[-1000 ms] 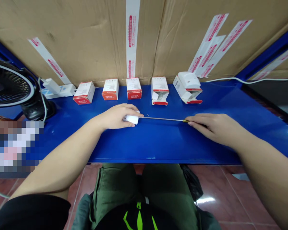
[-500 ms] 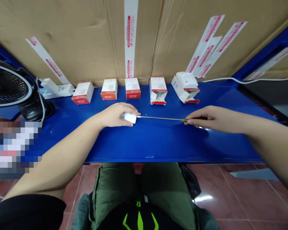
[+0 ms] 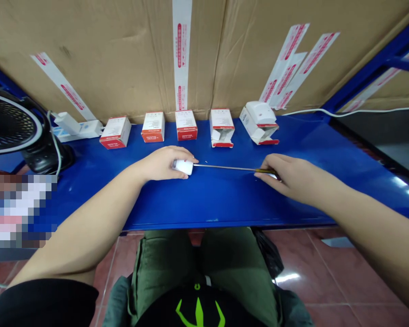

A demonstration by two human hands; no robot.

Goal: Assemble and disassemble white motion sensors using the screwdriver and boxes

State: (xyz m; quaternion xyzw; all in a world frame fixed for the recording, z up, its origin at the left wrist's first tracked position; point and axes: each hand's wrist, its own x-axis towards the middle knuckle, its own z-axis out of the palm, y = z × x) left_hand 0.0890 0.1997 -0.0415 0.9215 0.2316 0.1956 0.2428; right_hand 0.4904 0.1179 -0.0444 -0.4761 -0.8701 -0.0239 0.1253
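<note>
The red end panel of a white-and-red cardboard box (image 3: 187, 134) seems to read "DETECTOR", with finer print on its white face too small to read. Strips of white packing tape (image 3: 179, 59) on the brown corrugated carton (image 3: 102, 59) carry red characters, also unreadable.

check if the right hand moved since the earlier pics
Yes: the right hand has shifted slightly left, closer to the opened white-and-red box.

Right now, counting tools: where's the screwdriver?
Head view: the screwdriver in the right hand over the blue shelf, tip at the white device in the left hand.
</note>
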